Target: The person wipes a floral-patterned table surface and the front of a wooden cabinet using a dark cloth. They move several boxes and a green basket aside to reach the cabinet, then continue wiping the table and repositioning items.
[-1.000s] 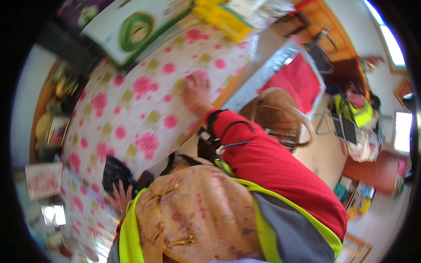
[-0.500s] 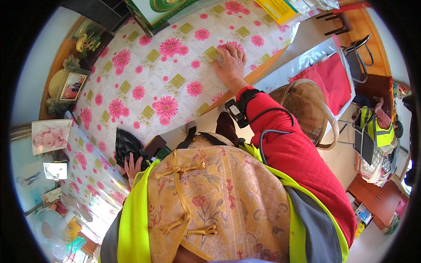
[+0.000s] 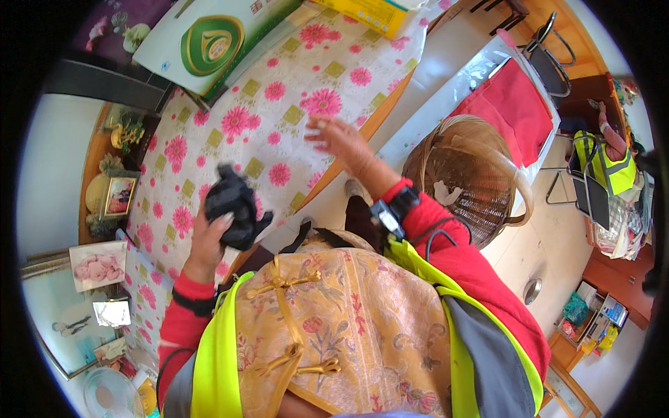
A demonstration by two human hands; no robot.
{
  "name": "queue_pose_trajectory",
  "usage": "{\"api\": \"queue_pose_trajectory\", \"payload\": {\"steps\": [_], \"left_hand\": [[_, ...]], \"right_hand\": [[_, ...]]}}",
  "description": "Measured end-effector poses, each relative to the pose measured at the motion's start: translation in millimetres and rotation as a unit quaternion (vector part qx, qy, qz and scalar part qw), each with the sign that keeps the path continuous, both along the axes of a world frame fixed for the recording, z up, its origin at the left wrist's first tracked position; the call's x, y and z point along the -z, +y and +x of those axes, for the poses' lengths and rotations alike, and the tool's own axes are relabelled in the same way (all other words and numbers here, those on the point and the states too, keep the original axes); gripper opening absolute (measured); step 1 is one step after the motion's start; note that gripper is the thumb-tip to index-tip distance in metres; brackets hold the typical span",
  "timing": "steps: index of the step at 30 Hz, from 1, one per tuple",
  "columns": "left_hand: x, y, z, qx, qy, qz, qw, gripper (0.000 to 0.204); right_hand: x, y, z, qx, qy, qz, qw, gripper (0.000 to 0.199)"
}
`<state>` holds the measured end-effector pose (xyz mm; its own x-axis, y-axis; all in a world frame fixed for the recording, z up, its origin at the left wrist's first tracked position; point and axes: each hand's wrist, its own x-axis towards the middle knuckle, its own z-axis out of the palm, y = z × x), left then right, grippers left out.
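Observation:
A table covered in a white cloth with pink flowers and yellow squares (image 3: 293, 104) fills the upper middle. My left hand (image 3: 209, 237) grips a crumpled black cloth (image 3: 233, 205) and holds it against the tablecloth near the table's front edge. My right hand (image 3: 338, 139) lies flat on the tablecloth, fingers spread, holding nothing. A dark device (image 3: 390, 212) is strapped to my right wrist over the red sleeve.
A green and white box (image 3: 209, 45) and a yellow box (image 3: 369, 14) lie at the table's far end. A woven basket (image 3: 467, 174) stands to my right on the floor, a red-topped surface (image 3: 509, 101) beyond it. Framed pictures (image 3: 118, 198) stand at left. A person in a yellow vest (image 3: 603, 160) sits far right.
My left hand has lifted the black cloth from below the table's edge up onto the tablecloth. My right hand has slid back from the far end toward the middle of the table.

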<state>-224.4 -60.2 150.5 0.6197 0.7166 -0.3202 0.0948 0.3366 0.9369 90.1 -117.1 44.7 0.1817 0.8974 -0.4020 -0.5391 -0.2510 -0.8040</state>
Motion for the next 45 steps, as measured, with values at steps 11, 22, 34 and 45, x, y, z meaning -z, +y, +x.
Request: {"api": "queue_pose_trajectory", "payload": {"steps": [11,22,34,45], "left_hand": [[8,22,208,0.191,0.028,0.352,0.916,0.071],[91,69,246,0.148,0.038,0.456,0.877,0.065],[166,89,210,0.124,0.221,0.597,0.761,0.056],[159,87,212,0.132,0.237,0.592,0.759,0.058]], "right_hand": [[-39,-38,33,0.059,0.28,0.028,0.958,0.075],[-22,-8,89,0.18,-0.164,-0.008,0.97,0.036],[42,38,170,0.114,-0.739,-0.229,0.623,0.056],[43,23,170,0.159,-0.717,-0.182,0.653,0.05]]}}
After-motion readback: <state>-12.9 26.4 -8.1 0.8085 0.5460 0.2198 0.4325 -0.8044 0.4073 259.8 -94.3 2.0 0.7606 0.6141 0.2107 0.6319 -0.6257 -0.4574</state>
